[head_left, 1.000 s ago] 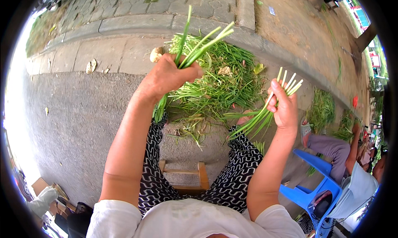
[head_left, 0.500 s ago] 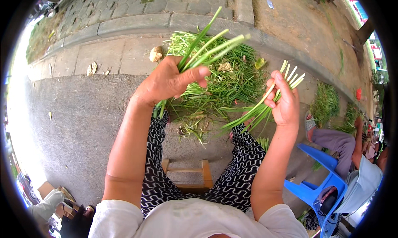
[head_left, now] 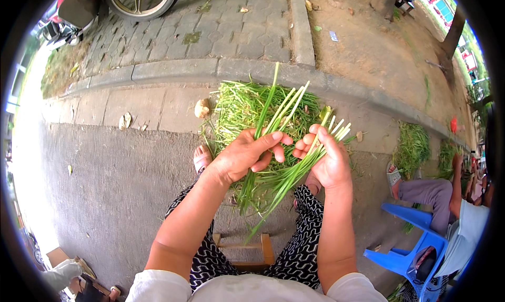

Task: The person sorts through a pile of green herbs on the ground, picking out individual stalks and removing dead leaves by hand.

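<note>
My left hand [head_left: 248,155] is closed around a few long green stalks that look like garlic chives [head_left: 274,91], their tips pointing up and away. Close beside it, my right hand [head_left: 330,160] grips a thicker bunch of chives [head_left: 288,182]; the pale cut ends stick up past the fingers and the green leaves hang down toward my knees. Both hands are over a large heap of chives [head_left: 234,107] on the ground between my feet. Part of the heap is hidden by the hands and held stalks.
A wooden stool [head_left: 267,249] is under me. A pale lump [head_left: 202,108] lies left of the heap, before the stone curb [head_left: 173,70]. To the right are a blue plastic chair [head_left: 415,249], another person's leg [head_left: 428,194] and more greens [head_left: 413,149]. A motorbike wheel [head_left: 142,10] stands beyond.
My two hands have come closer together, the left moving right and the right moving left, each still holding its chives. The view has tilted up, bringing a motorbike wheel in.
</note>
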Demonstrator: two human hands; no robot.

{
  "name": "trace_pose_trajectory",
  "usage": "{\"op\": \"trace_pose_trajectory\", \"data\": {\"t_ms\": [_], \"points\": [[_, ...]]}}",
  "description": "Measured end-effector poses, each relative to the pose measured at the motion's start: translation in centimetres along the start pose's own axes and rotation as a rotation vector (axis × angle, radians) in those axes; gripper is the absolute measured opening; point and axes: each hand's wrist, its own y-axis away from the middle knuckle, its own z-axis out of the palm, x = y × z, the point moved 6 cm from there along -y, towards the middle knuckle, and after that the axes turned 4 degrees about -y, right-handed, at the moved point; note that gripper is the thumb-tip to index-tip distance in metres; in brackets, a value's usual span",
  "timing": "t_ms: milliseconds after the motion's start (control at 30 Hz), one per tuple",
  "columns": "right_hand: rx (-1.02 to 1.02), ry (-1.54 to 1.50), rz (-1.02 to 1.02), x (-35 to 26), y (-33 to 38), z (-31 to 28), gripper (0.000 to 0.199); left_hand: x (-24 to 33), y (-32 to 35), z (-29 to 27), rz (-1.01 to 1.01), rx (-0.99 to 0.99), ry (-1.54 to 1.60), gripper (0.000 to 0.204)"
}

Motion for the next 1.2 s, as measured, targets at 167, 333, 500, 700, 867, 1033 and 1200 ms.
{"op": "trace_pose_trajectory", "data": {"t_ms": [167,333,500,700,867,1033,1200], "points": [[-0.036,-0.094,-0.009,-0.1,-0.2,0.3,0.017,0.1,-0.1,0.4,0.011,0.029,-0.077,0.029],[0.023,-0.185,-0.011,-0.3,-0.7,-0.6,0.015,0.1,-0.3,0.9,0.007,0.053,-0.17,0.026],[0.102,-0.093,-0.054,-0.1,-0.6,-0.4,0.018,0.1,-0.3,1.1,0.014,0.147,-0.173,0.022],[0.157,0.082,-0.11,1.4,-0.5,0.3,0.027,0.0,-1.4,2.3,0.284,0.207,-0.139,0.018],[0.151,0.181,-0.138,1.6,-0.5,0.9,0.032,0.6,-1.3,2.0,0.275,0.36,-0.442,0.013],[0.136,0.225,-0.111,1.7,-0.3,1.5,0.03,-0.1,-1.5,1.5,0.207,0.338,-0.329,0.011],[0.136,0.179,0.003,2.2,-0.1,1.1,0.027,1.1,-0.9,1.0,0.184,0.341,-0.192,0.008]]}}
